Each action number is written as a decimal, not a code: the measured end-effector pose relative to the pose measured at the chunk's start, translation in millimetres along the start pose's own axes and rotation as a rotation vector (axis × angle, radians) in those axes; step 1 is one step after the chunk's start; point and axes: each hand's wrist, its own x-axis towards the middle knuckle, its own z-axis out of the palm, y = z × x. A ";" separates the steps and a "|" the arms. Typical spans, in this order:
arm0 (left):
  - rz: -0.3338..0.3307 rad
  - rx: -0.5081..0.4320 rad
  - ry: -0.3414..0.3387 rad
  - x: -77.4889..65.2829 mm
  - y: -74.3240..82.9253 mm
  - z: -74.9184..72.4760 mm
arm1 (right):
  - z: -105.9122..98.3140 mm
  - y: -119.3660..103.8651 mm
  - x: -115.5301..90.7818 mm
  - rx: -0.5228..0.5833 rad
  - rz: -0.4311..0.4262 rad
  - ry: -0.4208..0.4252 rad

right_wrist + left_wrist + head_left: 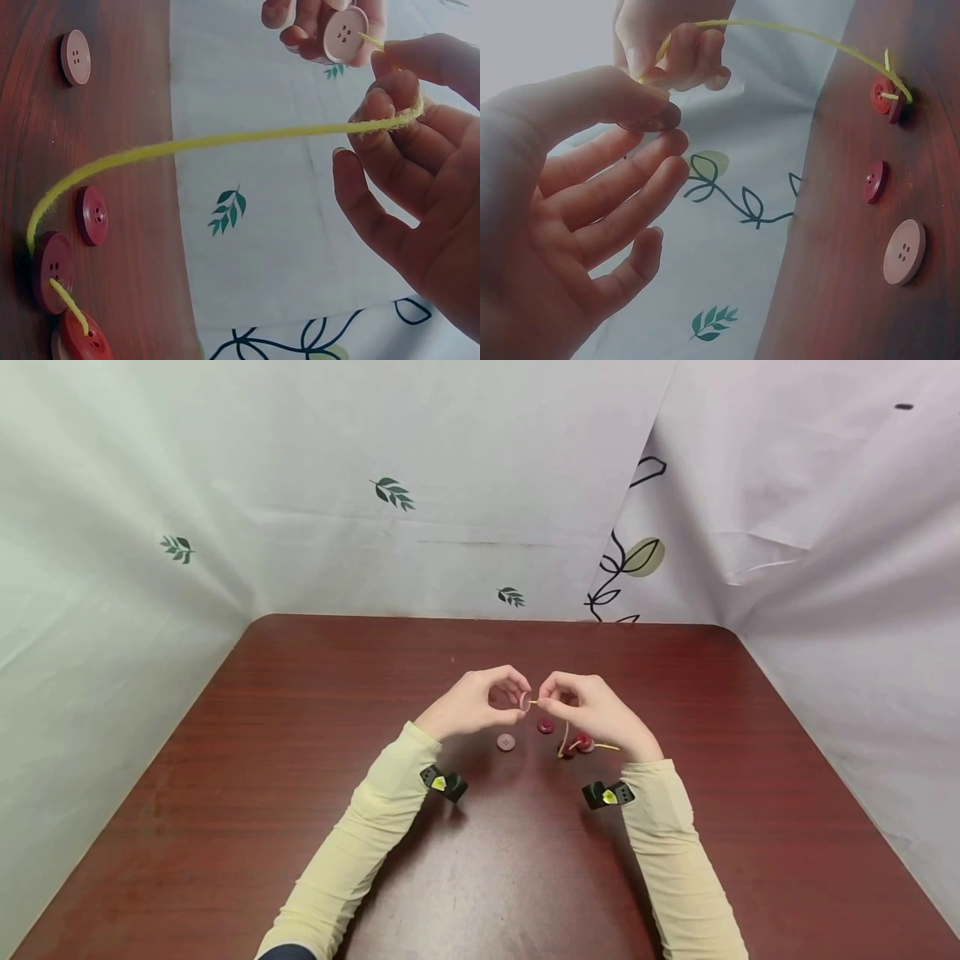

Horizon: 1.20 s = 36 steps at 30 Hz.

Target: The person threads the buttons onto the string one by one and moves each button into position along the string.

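Between thumb and fingers my left hand (480, 700) pinches a pale pink four-hole button (346, 35) on edge above the table. Facing it, my right hand (592, 706) pinches a yellow string (225, 136) close to its tip, which points at the button's holes. From the right hand the string drops to the table, where it runs through a dark red button (54, 271) and a bright red button (84, 337). A loose pink button (506, 742) and a loose crimson button (545, 726) lie below the hands.
The brown wooden table (337, 677) has rounded far corners. White curtains (465, 552) with leaf prints hang behind it and along both sides. A black camera strap (444, 782) sits on each sleeved wrist.
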 end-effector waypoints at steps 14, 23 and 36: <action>-0.013 -0.001 0.002 0.1 2.4 -0.2 | 2.5 0.2 2.2 -0.020 0.001 0.024; -0.015 0.004 -0.016 0.0 3.5 0.8 | 5.6 -0.2 2.1 0.001 -0.008 0.018; -0.001 0.020 0.018 0.4 5.1 2.2 | 8.6 0.3 4.4 -0.006 -0.014 0.036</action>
